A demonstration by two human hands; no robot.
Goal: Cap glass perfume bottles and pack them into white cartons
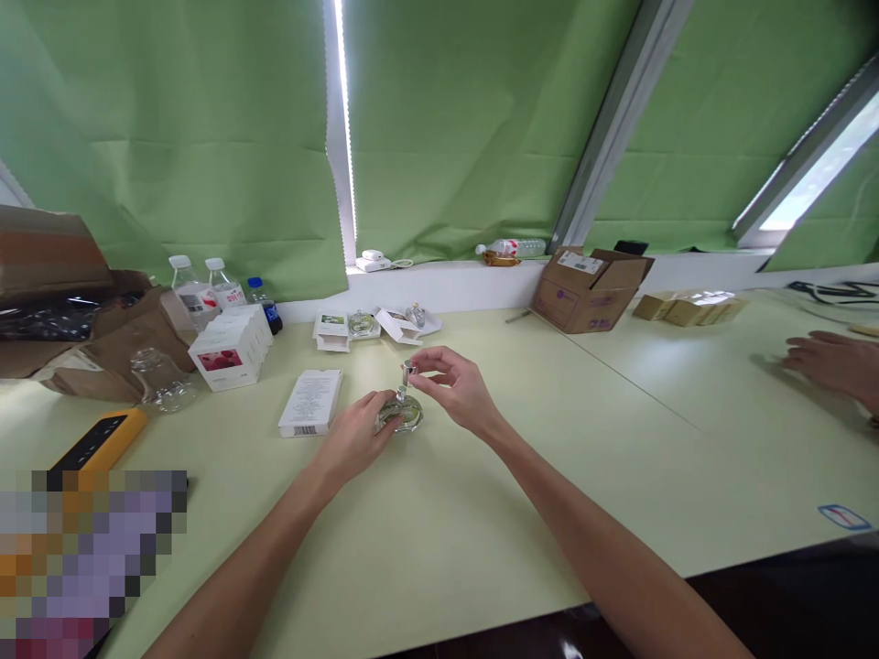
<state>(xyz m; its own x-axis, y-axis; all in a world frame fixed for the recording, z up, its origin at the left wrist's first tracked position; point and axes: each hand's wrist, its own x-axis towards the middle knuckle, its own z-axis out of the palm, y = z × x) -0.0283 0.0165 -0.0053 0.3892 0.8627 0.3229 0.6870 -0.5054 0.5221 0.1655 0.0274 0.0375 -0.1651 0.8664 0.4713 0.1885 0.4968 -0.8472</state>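
A round clear glass perfume bottle [413,416] sits on the table with its narrow silver neck pointing up. My left hand [361,426] has its fingers wrapped around the bottle's left side. Between the thumb and fingers of my right hand [457,389] is a small silver cap [407,373], held just above the neck; I cannot tell if the two touch. Left of the bottle lies a flat white carton [311,403] with printed text and a barcode. Behind my hands, an opened white box [332,331] stands beside another glass bottle [361,324].
White cartons [230,352] stand in a row at the left, near plastic bottles [214,279] and a brown cardboard box [61,320]. An orange-and-black device [96,447] lies closer. Rightward are a cardboard box [583,297], yellowish packs [693,308] and another person's hand [830,366].
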